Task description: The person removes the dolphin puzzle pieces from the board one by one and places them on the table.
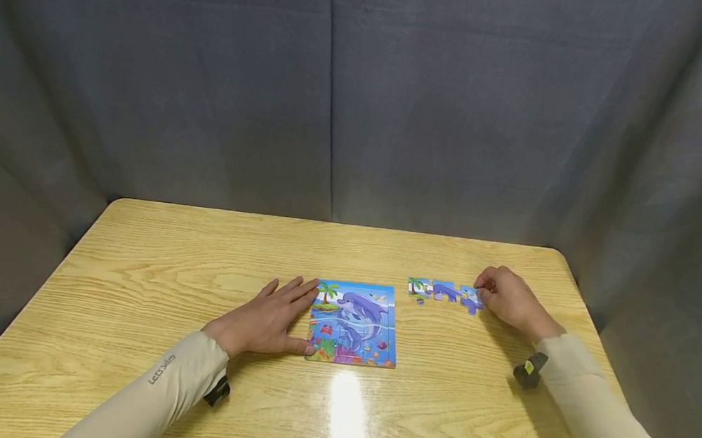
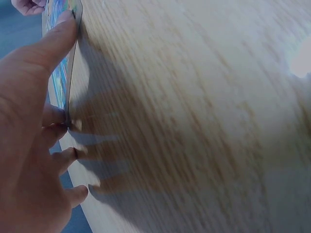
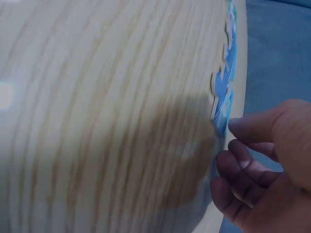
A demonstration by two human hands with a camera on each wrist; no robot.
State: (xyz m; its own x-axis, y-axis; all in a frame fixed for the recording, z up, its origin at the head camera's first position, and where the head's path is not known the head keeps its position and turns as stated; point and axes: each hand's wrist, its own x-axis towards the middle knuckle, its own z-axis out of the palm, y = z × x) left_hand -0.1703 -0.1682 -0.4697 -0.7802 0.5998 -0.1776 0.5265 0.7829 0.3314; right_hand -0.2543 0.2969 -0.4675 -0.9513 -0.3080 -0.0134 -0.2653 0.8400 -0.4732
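Dolphin puzzle board (image 1: 355,323): lies flat on the wooden table (image 1: 150,256), just right of the left hand (image 1: 268,320) and well to the left of the right hand (image 1: 511,301); its picture shows dolphins, a palm tree and a red crab.
Left hand: spread wide, fingers extended toward the far side – the thumb rests at the board's near left corner, and the index finger reaches its far left corner.
Right hand: fingers bent, with thumb and fingertips at the right edge of the dolphin-tail piece (image 1: 471,299); whether they pinch it, I cannot tell.
Loose pieces: three lie in a left-to-right row, right of the board and toward its far side – the palm-tree piece (image 1: 417,286) leftmost, the dolphin-head piece (image 1: 445,291) in the middle, the dolphin-tail piece rightmost, nearest the right hand.
Sleeves: both arms wear pale beige; the left sleeve (image 1: 143,396) bears dark lettering.
Wrist devices: a black one (image 1: 218,391) at the left wrist, another (image 1: 529,371) at the right.
Table shine: a bright streak of light (image 1: 347,416) on the near side, below the board.
Backdrop: grey curtain (image 1: 211,93) behind the far edge and along both sides.
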